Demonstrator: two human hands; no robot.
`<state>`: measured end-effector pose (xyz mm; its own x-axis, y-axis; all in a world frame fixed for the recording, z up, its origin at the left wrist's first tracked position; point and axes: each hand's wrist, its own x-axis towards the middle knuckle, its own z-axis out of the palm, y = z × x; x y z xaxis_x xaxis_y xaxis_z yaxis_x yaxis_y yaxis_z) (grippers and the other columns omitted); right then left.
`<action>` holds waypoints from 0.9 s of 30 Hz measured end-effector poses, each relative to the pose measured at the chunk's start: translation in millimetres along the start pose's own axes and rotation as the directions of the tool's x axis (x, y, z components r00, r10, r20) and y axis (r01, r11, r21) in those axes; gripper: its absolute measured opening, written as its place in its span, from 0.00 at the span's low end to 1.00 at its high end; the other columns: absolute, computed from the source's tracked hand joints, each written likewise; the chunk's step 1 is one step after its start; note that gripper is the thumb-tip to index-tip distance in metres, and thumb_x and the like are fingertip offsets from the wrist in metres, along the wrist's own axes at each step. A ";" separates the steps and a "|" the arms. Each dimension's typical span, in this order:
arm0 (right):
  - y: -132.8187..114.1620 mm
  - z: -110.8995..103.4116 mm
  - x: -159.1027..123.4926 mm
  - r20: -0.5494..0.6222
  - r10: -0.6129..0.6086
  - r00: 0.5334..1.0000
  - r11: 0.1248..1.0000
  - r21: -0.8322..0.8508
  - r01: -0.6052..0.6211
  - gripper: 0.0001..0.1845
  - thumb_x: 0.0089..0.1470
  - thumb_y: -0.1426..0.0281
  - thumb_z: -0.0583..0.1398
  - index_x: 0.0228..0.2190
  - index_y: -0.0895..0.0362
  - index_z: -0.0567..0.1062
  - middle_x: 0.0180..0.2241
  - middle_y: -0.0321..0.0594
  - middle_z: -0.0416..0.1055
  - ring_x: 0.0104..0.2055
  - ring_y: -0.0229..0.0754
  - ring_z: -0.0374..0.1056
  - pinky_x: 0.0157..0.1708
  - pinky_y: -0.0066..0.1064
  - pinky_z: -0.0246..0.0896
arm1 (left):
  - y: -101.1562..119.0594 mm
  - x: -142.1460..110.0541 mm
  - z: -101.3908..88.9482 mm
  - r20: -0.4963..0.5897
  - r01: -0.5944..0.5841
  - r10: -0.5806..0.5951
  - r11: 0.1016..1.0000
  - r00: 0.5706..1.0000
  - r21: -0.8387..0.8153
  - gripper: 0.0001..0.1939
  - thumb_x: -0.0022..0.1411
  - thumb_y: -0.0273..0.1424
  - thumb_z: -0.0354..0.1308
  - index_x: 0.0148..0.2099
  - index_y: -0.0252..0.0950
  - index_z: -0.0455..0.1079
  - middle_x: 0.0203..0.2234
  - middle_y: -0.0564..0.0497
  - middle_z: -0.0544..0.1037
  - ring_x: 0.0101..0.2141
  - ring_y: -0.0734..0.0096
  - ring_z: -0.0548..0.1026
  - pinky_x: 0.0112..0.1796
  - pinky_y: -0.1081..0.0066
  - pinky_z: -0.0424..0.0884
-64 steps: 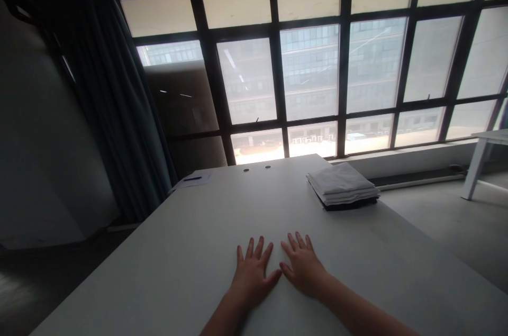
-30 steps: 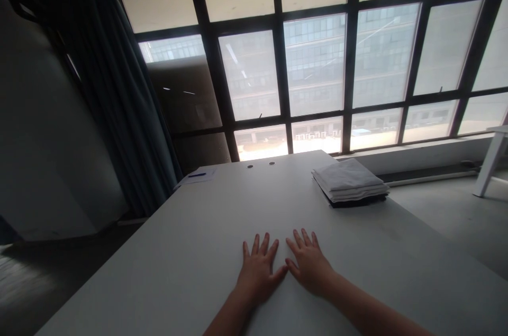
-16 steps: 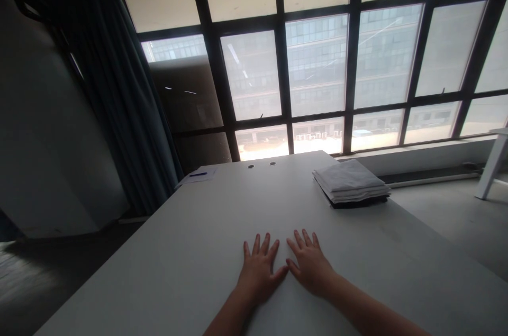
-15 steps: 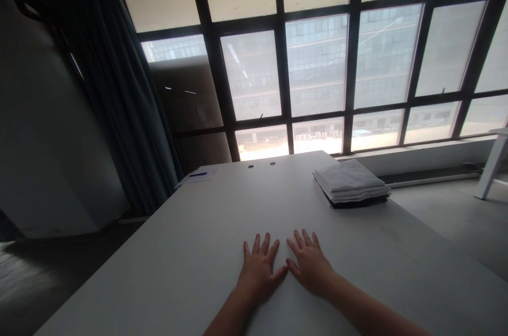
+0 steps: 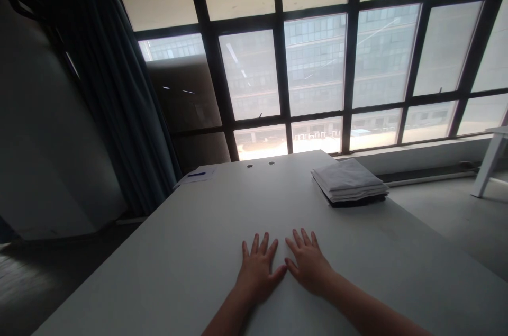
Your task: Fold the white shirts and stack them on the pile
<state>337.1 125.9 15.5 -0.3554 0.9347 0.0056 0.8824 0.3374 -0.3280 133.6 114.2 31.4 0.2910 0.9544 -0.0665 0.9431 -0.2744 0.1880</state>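
Observation:
My left hand [image 5: 257,271] lies flat on the white table [image 5: 190,251], palm down with its fingers spread. Beside it my right hand [image 5: 310,266] rests the same way, fingers apart and holding nothing. The two thumb tips meet or nearly meet; I cannot tell whether they touch. Beyond my right hand, to the right, sits a stack of folded whitish cloth [image 5: 349,177]. A black layer shows at the bottom of the stack. Neither hand touches it.
At the table's far left corner lie paper sheets [image 5: 204,177] with a blue pen [image 5: 196,174] on top. Two round cable holes [image 5: 250,166] sit near the far edge. A blue curtain [image 5: 123,114] hangs left; a white table leg [image 5: 487,166] stands at right.
Both hands stay in the same pose on the table. The whole view has shifted very slightly to the left.

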 end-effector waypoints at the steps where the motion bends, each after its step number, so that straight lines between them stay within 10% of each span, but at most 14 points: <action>1: 0.4 0.7 0.0 0.000 -0.001 1.000 1.000 0.001 0.001 0.36 0.65 0.50 0.48 0.69 0.51 0.58 0.73 0.51 0.43 0.74 0.63 0.32 0.68 0.60 0.19 | -0.2 -0.1 0.3 -0.001 0.001 -0.001 1.000 1.000 0.002 0.41 0.65 0.64 0.36 0.74 0.55 0.45 0.74 0.53 0.42 0.72 0.44 0.37 0.66 0.36 0.30; 13: 59.3 -13.2 22.7 -0.162 0.118 0.980 0.993 -0.006 -0.121 0.28 0.61 0.54 0.54 0.60 0.46 0.71 0.65 0.42 0.63 0.67 0.49 0.54 0.66 0.39 0.42 | -3.6 2.6 3.1 0.000 -0.002 0.002 1.000 1.000 -0.003 0.42 0.64 0.64 0.39 0.74 0.55 0.46 0.74 0.53 0.41 0.72 0.45 0.36 0.66 0.35 0.30; 20: 155.4 -45.0 25.0 -0.278 0.413 0.867 0.884 -0.110 -0.455 0.30 0.64 0.59 0.49 0.61 0.58 0.70 0.62 0.56 0.65 0.60 0.60 0.61 0.58 0.50 0.52 | -5.9 2.7 5.5 -0.013 -0.014 0.014 0.999 1.000 -0.036 0.43 0.63 0.65 0.38 0.74 0.55 0.46 0.74 0.53 0.41 0.72 0.46 0.36 0.66 0.35 0.28; 27: 169.0 -29.2 31.5 -0.250 0.365 0.897 0.893 -0.180 -0.414 0.30 0.65 0.58 0.48 0.64 0.48 0.66 0.70 0.42 0.54 0.67 0.56 0.52 0.63 0.53 0.44 | -5.4 2.5 5.7 -0.020 -0.015 0.014 0.999 1.000 -0.046 0.42 0.63 0.65 0.39 0.74 0.55 0.47 0.74 0.52 0.42 0.72 0.45 0.36 0.65 0.34 0.27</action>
<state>484.1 215.7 -12.1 0.0806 0.9893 0.1214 0.9900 -0.0653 -0.1253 130.2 117.4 24.7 0.3012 0.9525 -0.0442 0.9301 -0.2832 0.2341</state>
